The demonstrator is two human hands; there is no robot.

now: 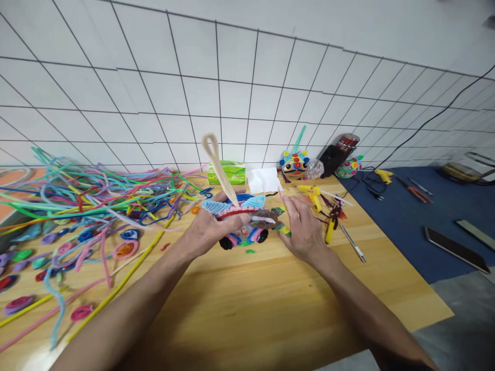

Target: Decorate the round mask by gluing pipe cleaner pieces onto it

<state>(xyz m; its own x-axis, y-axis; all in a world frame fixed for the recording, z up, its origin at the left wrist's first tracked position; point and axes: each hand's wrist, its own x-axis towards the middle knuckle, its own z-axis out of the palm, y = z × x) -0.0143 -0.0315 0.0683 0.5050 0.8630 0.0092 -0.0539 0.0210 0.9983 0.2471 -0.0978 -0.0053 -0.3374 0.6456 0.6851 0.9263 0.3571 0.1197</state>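
Note:
My left hand [211,226] is closed around a craft figure [236,210] made of fuzzy pipe cleaners. Blue ear-like pieces, a red and pink band and black-and-pink round parts show on it, and a tall beige loop [218,167] stands up from its top. In my right hand [303,225] are pliers [266,218] with green and yellow handles, their dark jaws lying at the figure's side by my left thumb. A pale strip runs along the jaws; whether they grip it, I cannot tell. A bit of pink sticks up by my right fingers.
A heap of pipe cleaners [104,196] and several coiled pieces cover the left of the wooden table [240,309]. Behind stand a green tissue pack [227,173] and a finished figure [294,165]. To the right lie a yellow glue gun [310,196], a pen [352,243] and a phone [456,250].

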